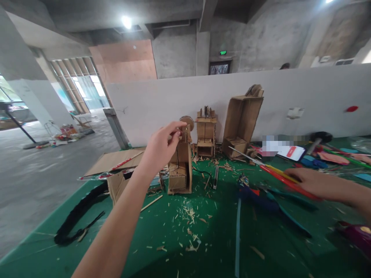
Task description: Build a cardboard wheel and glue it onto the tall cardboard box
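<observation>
Left hand [162, 148]: fingers pinched on top of small upright cardboard model [180, 166], boxy, rough-cut, standing near counter [162, 247] centre on green felt-like cover. Right hand [314, 183]: flat, fingers spread w/ palm down over red rod [285, 181] & blue strips near right edge; grip cannot be told (blurred). 2 more cardboard models [242, 123] at back edge vs. white partition. Wood shavings [189, 216] scattered mid-counter; black braided cord [78, 212] at left edge.
</observation>
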`<state>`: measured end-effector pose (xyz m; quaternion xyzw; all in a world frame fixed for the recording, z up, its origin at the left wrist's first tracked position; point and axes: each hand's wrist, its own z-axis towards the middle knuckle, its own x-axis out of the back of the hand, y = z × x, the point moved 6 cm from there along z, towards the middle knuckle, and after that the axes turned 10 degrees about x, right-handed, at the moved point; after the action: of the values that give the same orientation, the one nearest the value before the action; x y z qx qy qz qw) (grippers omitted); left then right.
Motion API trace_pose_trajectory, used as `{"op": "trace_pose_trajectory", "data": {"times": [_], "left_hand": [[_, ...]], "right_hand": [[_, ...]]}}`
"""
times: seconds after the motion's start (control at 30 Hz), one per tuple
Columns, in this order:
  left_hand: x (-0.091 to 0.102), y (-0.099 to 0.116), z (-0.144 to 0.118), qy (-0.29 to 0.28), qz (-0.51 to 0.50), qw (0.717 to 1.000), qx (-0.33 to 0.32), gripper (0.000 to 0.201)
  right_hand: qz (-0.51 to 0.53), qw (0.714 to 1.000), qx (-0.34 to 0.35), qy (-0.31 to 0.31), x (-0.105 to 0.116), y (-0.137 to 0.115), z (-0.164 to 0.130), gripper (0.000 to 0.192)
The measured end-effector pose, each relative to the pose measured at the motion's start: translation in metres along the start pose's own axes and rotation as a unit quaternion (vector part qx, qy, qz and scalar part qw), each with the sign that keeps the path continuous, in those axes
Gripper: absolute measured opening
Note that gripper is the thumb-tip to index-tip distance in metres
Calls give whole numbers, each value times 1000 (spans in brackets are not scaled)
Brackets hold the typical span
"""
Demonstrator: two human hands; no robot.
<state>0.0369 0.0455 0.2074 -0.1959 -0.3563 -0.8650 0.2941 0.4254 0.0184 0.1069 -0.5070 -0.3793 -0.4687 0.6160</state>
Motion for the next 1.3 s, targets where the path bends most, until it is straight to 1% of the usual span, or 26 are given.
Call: {"op": "trace_pose_trajectory", "data": {"times": [0.03, 0.07, 0.1, 0.13, 0.2, 0.27, 0.33, 0.43, 0.5, 0.57, 0.63, 0.73, 0.8, 0.87, 0.93, 1.0, 1.1, 1.2, 1.3], "left_hand": [[0, 0, 0, 1, -2, 1000, 2, 31], [-1, -1, 0, 2, -4, 1000, 3, 31], [-1, -1, 0, 2, -5, 1000, 5, 31], [-1, 0, 1, 2, -6, 1000, 5, 31], [-2, 0, 1, 0, -12, 1000, 6, 31], [-2, 0, 1, -2, -19, 1000, 6, 30], [-3, 1, 1, -2, -21, 1000, 3, 30], [-3, 2, 2, 7, -20, 1000, -2, 30], [-2, 2, 2, 10, -26, 1000, 1, 28], [-2, 3, 3, 7, -39, 999, 5, 26], [-2, 3, 3, 0, -53, 999, 8, 24], [-2, 2, 4, -8, -70, 997, 14, 22], [-1, 0, 5, -7, -78, 997, 15, 22], [-1, -3, 7, -5, -88, 996, 15, 22], [-1, -5, 8, -4, -99, 995, 18, 22], [-1, -7, 9, -4, -109, 994, 21, 21], [-1, -8, 9, -5, -121, 992, 24, 21], [-1, -9, 9, -8, -131, 991, 24, 21], [-1, -9, 9, -6, -130, 991, 23, 21]], "right_hand": [[43, 997, 27, -64, -9, -12, -3, 9], [60, 994, 42, -81, -14, -25, -7, 13], [51, 995, 46, -73, -16, -37, -10, 17], [30, 996, 34, -70, -20, -48, -14, 21], [-15, 999, 29, -38, -27, -73, -24, 33], [-4, 999, 35, -22, -37, -98, -34, 38], [14, 997, 63, -35, -49, -120, -44, 43], [17, 995, 99, -28, -58, -141, -52, 44], [52, 990, 127, 6, -61, -151, -53, 38], [114, 980, 154, 59, -62, -159, -53, 28], [172, 967, 158, 97, -66, -164, -51, 18], [218, 959, 138, 120, -79, -172, -50, 23], [229, 954, 133, 140, -87, -177, -50, 26], [229, 952, 128, 157, -93, -182, -49, 25], [213, 952, 127, 178, -95, -185, -49, 25], [199, 952, 127, 198, -94, -190, -49, 29], [208, 951, 110, 201, -97, -200, -49, 37], [233, 944, 92, 213, -104, -214, -50, 35], [249, 930, 80, 256, -112, -227, -49, 31]]}}
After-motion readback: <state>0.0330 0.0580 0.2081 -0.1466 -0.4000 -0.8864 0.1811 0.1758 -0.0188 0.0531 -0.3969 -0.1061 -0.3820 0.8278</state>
